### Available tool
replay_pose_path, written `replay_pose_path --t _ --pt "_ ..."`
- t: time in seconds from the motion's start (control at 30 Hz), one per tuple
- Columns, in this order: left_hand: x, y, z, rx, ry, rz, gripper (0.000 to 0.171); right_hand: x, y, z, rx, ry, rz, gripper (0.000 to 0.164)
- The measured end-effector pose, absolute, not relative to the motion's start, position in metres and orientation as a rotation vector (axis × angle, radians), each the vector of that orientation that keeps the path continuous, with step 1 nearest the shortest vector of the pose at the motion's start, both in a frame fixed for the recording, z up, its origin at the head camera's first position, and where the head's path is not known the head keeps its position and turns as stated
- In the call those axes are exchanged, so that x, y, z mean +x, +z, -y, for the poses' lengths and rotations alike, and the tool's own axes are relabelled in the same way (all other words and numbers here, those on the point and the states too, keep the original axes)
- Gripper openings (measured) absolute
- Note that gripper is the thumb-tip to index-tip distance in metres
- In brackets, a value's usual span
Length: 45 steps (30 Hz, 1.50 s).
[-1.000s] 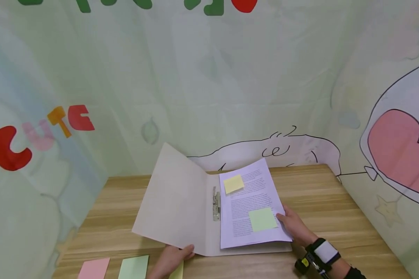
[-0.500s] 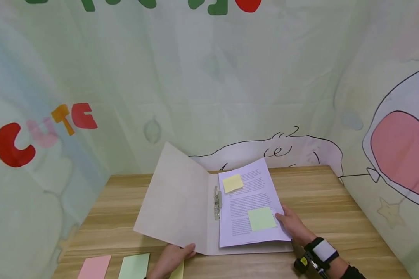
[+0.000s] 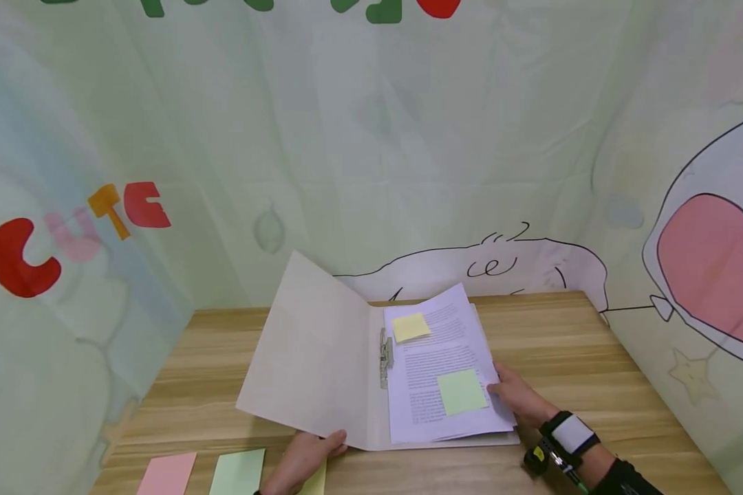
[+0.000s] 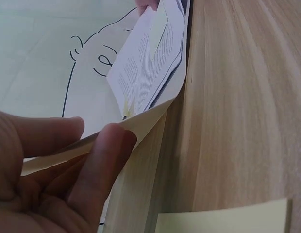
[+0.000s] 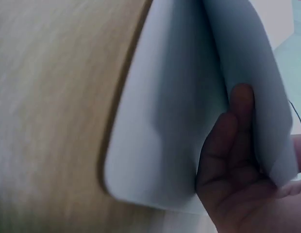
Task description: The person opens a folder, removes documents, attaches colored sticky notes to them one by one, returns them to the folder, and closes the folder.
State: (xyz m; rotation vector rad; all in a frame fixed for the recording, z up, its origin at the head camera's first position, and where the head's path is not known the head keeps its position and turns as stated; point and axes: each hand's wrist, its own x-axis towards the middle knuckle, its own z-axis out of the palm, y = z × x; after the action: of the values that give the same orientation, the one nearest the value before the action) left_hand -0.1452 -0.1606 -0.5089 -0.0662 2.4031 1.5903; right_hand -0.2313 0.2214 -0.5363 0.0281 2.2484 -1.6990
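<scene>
A ring-binder style file folder lies spread on the table, its left cover raised at a slant. My left hand pinches the near edge of that cover; in the left wrist view, the thumb is above and fingers are below the cover. A metal clip sits by the spine. My right hand holds the right edge of printed paper sheets, thumb on top. In the right wrist view, its fingers reach under the lifted paper. Yellow and green sticky notes lie on the top sheet.
Pink and green sticky-note pads lie at the table's near left. A yellow pad is partly hidden by my left hand. A printed curtain hangs behind the wooden table.
The sheets have shifted slightly left and lower, with my right hand on them. Another sheet's edge now shows at their upper right. My left hand and the raised cover stay nearly still.
</scene>
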Motion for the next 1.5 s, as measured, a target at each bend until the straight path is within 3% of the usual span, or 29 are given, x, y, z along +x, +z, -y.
replay_pose_path --t 0.43,0.97,1.27,1.5 --pt "-0.146 -0.509 0.160 -0.080 1.606 -2.397 0.046 -0.234 -0.538 -0.218 0.013 -1.631 -2.284 0.056" --pt "-0.147 -0.513 0.163 -0.081 1.621 -2.364 0.044 -0.230 -0.536 -0.204 -0.017 -1.491 -2.476 0.072" --pt "-0.151 -0.514 0.162 -0.040 1.644 -2.334 0.050 -0.229 -0.528 -0.207 0.035 -1.146 -2.662 0.067" --pt "-0.150 -0.515 0.163 -0.019 1.651 -2.215 0.045 -0.223 -0.523 -0.206 -0.090 -0.873 -2.870 0.051"
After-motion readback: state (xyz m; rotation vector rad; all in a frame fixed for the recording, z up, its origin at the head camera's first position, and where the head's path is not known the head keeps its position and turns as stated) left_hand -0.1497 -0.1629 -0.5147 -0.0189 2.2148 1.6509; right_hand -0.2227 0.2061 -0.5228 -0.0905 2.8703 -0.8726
